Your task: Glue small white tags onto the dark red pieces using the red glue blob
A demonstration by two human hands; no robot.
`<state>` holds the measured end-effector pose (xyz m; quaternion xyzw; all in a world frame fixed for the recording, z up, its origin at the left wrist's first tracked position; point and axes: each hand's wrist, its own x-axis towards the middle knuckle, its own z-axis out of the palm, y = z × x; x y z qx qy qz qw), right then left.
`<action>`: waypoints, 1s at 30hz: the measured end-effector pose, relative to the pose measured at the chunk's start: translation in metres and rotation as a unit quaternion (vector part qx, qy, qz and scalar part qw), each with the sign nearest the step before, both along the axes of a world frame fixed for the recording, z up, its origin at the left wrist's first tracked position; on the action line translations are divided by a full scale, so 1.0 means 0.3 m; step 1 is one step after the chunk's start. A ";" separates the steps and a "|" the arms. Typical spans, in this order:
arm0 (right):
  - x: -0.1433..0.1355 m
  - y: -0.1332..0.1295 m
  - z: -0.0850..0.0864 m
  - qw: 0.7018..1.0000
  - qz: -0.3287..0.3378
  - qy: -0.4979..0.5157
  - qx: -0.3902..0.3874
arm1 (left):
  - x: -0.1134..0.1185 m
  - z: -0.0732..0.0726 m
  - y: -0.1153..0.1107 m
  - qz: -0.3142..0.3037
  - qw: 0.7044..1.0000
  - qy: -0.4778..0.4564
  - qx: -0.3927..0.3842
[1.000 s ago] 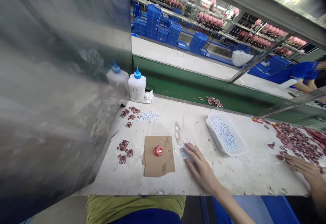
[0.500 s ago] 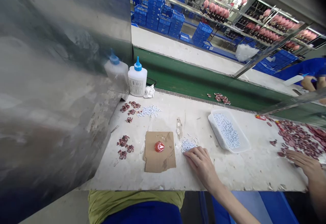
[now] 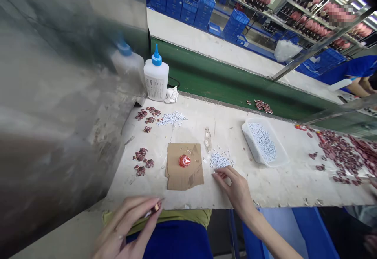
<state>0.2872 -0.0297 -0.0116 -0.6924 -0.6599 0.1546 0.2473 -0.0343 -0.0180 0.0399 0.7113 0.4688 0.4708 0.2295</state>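
Observation:
My left hand (image 3: 129,227) is at the table's front edge, low in the view, pinching a small dark reddish-brown piece (image 3: 156,207) between thumb and fingers. My right hand (image 3: 234,184) rests on the table beside a small heap of tiny white-and-blue pieces (image 3: 218,160). Its thumb and index finger come together at the heap's near edge, around a tiny white piece (image 3: 216,171). Between the hands lies a square of brown cardboard (image 3: 176,180), bearing a round red cap-like dish (image 3: 184,161) with white in it.
Small clusters of reddish-brown pieces (image 3: 140,154) and a white scatter (image 3: 172,118) lie on the left. A blue-capped bottle (image 3: 156,79) stands by the metal panel (image 3: 73,94). Right are a translucent tub (image 3: 281,157) of tiny pieces and a brown pile (image 3: 338,149), near another person's blurred hand.
My left hand has come into view at the lower left with the reddish-brown piece. My right thumb and index finger have drawn into a pinch at the heap. The other person's hand has moved right.

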 end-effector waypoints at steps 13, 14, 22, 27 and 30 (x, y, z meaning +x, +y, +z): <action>0.007 0.022 0.024 0.999 0.025 0.018 -0.016 | 0.055 -0.048 0.075 -0.064 0.996 -0.005 -0.067; 0.005 0.027 0.031 0.999 0.032 0.017 -0.016 | 0.055 -0.049 0.075 -0.065 0.996 -0.006 -0.066; -0.115 0.156 0.117 0.990 0.094 0.101 -0.032 | 0.067 -0.054 0.081 -0.066 0.995 -0.012 -0.070; -0.166 0.215 0.133 0.986 0.119 0.112 -0.016 | 0.069 -0.049 0.085 -0.039 0.994 -0.038 -0.090; -0.172 0.224 0.128 0.986 0.123 0.114 -0.003 | 0.067 -0.046 0.087 -0.031 0.992 -0.055 -0.111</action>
